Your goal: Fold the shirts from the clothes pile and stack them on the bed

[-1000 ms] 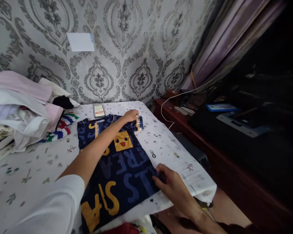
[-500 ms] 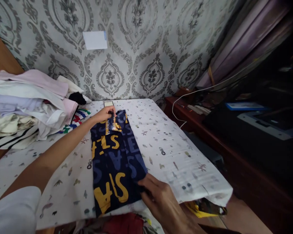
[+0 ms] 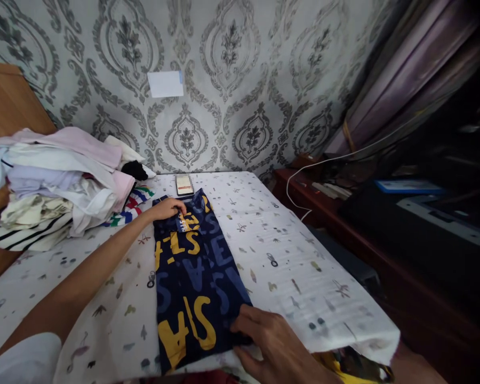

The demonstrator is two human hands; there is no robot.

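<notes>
A navy garment (image 3: 192,277) with yellow and blue letters lies folded into a long strip on a white patterned sheet (image 3: 280,234). At its far end, my left hand (image 3: 168,209) has its fingers curled on the fabric near the collar area. My right hand (image 3: 264,338) pinches the near right corner between thumb and fingers. Just beyond the far end lies a phone-like object (image 3: 184,184) with a pale, partly pixelated face.
Piled clothes (image 3: 64,176) lie on the left by a wooden board (image 3: 16,101). A dark red ledge (image 3: 328,208) with a white cable (image 3: 290,184) runs along the right. Patterned wallpaper stands behind, with a white card (image 3: 165,84) on it.
My left hand has lowered onto the garment's far end, and the piece of fabric it had raised now lies flatter. The view has tilted up slightly.
</notes>
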